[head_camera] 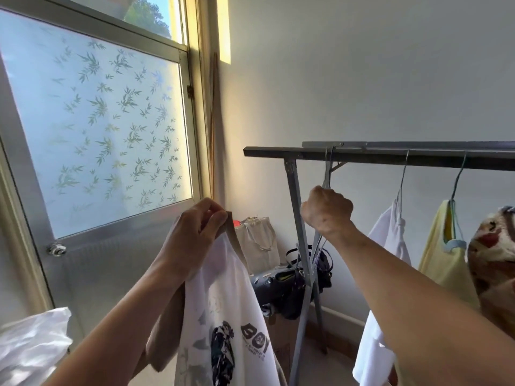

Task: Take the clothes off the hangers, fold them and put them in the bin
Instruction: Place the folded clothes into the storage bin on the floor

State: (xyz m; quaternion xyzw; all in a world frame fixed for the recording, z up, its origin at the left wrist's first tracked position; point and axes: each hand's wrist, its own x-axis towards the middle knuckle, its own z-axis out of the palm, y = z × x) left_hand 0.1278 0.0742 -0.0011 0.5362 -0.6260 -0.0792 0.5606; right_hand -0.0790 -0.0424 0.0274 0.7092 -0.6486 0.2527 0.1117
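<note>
A frosted window [97, 121] patterned with bamboo leaves is seen at the left. In front of it, the beige collar of a white printed T-shirt [223, 316] is pinched between the thumb and curled fingers of the left hand [192, 240]. The shirt is held up, hanging free, left of the metal rack [390, 154]. A cloth tote bag [256, 240] and a dark handbag [284, 282] are seen beyond it, by the far wall. The right hand [327, 210] is closed in a fist round the neck of a wire hanger [328, 171], which is hooked over the rack's rail. Further right, a white garment [390, 232], a yellow garment [443, 246] and a patterned garment [493, 246] are hung from the same rail.
</note>
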